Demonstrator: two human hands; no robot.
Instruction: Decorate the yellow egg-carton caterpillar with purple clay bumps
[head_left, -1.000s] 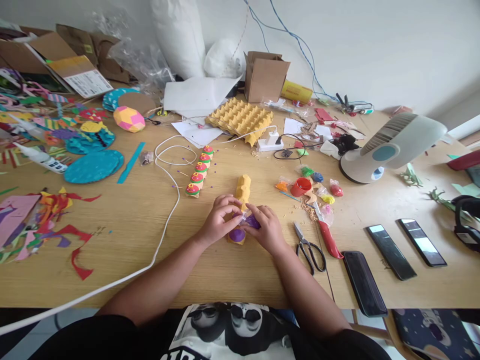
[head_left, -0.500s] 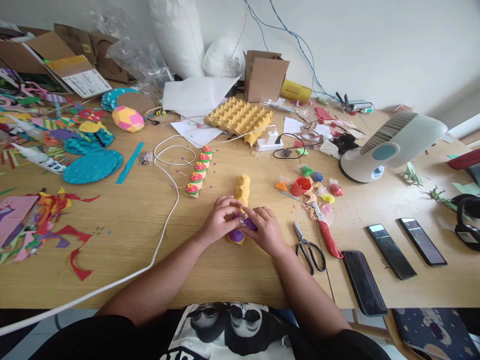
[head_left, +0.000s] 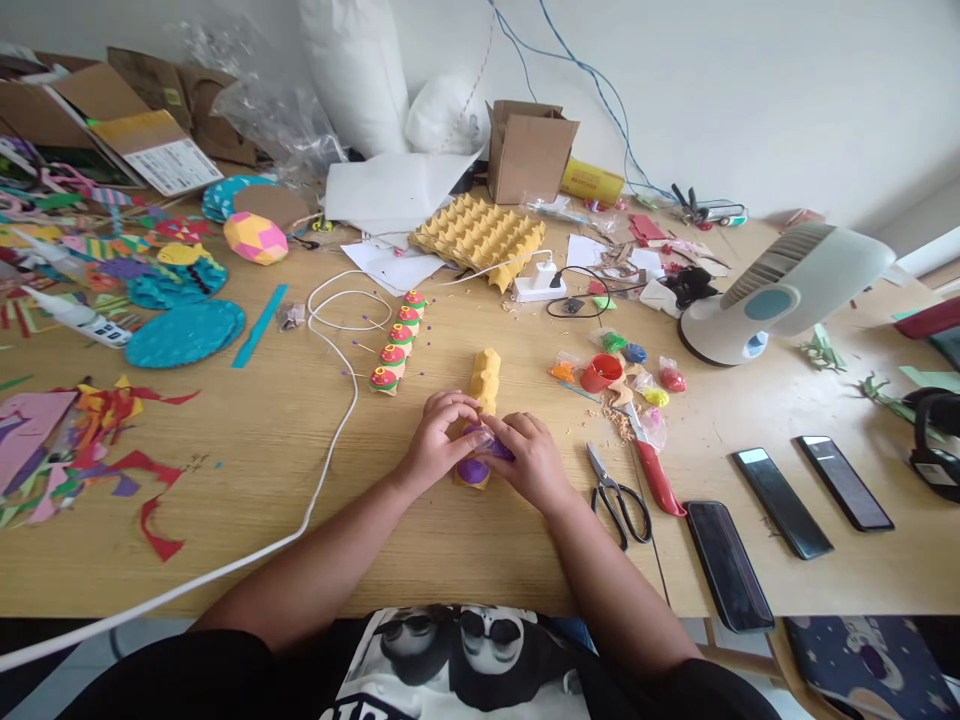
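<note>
Over the table, my right hand [head_left: 534, 460] is closed around a small clear plastic bag of purple clay [head_left: 496, 448]. My left hand [head_left: 439, 445] meets it, thumb and fingers pinching the bag's opening. Beneath both hands lies a strip of yellow egg carton [head_left: 486, 375], pointing away from me. Purple clay [head_left: 472, 470] covers its near bump, while the far bumps are bare; my hands hide the middle. Farther left sits a second strip [head_left: 393, 356], its bumps decorated in red, green and yellow.
Right of my hands lie black-handled scissors [head_left: 619, 497], a red-handled knife [head_left: 658, 478] and several phones [head_left: 727, 565]. Bags of coloured clay surround a red cup [head_left: 601, 373]. A white fan [head_left: 780, 290] stands behind them. A white cable [head_left: 330, 450] crosses the left side, near paper scraps [head_left: 112, 450].
My fingers have shifted slightly at the bag's opening, the left fingertips drawing a little closer together. The egg carton strip and the things around it stay in place.
</note>
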